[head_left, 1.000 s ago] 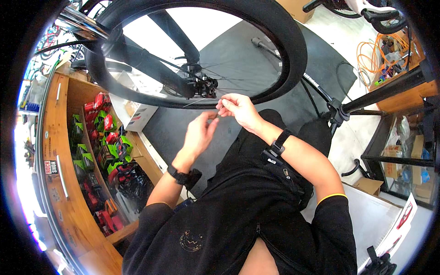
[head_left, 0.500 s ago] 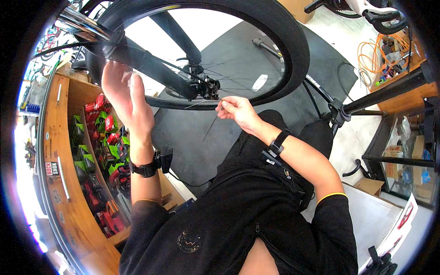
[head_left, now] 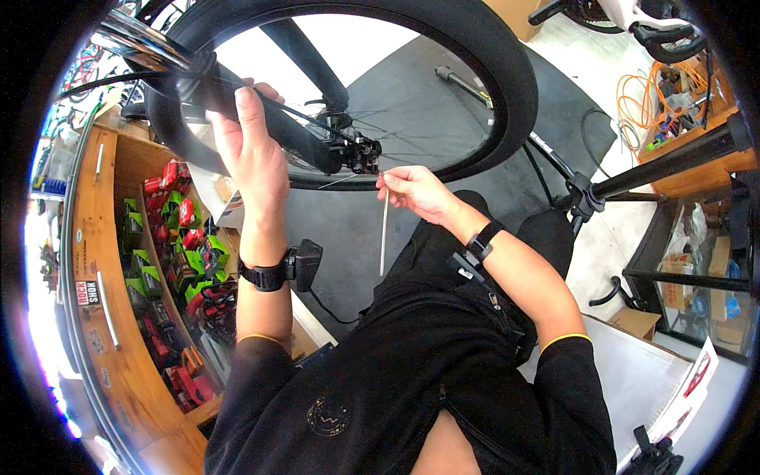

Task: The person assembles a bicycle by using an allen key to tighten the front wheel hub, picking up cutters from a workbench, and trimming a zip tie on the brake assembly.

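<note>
A bicycle wheel with a black tyre (head_left: 518, 103) stands in a black fork, and its near fork leg (head_left: 305, 145) runs down to the hub. My left hand (head_left: 257, 162) is closed around the upper part of that leg, thumb up on the near side and fingertips showing beyond. At the leg's lower end sits a small black disc brake caliper (head_left: 364, 154). Just below it, my right hand (head_left: 416, 190) pinches a thin metal rod (head_left: 385, 237), maybe a hex key, between thumb and fingers. The rod's long part hangs downward; its upper end is hidden by the fingers.
To the left, a wooden cabinet (head_left: 99, 317) holds several red and green packages (head_left: 186, 237). A black repair stand leg (head_left: 673, 162) crosses at the right, over a dark mat (head_left: 332, 237). Beyond it are a glass cabinet (head_left: 697, 277) and orange cable (head_left: 649, 83).
My left hand has gone from flat and open beside the fork leg to gripping round it, moving right. In my right hand the rod has swung from slanting down-left to nearly straight down.
</note>
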### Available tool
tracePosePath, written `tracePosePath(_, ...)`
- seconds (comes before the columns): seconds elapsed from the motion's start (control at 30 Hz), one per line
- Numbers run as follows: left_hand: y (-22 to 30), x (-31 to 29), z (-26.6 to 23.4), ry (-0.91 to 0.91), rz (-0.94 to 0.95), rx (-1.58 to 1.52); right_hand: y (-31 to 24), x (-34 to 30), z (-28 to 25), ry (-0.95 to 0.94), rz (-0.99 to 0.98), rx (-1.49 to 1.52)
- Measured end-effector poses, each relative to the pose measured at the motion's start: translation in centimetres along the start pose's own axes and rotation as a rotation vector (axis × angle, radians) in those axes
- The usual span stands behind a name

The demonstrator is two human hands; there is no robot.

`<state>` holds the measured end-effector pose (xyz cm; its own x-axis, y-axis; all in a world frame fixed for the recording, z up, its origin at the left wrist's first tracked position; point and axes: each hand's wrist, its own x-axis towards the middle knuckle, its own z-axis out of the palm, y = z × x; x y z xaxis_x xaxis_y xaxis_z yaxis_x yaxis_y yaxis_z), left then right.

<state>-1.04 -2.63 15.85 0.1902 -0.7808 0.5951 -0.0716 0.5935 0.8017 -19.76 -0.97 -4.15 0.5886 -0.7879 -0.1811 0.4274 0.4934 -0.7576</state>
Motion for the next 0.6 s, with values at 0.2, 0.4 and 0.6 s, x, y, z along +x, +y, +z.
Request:
tracePosePath(0.2,-0.6,0.3,0.5,0.053,0.06,0.072,-0.4,0.1,0.5,0.045,0.021,0.039)
tracePosePath(0.4,-1.4,0.6,1.9,0.223,0.176,0.134,-2.3,-2.3,5.4,0.255,0.249,-0.12)
tracePosePath(0.6,-3.1,1.1,0.7,0.162,0.211,0.092,-3.5,-2.3,7.8,0.281,0.219,-1.316)
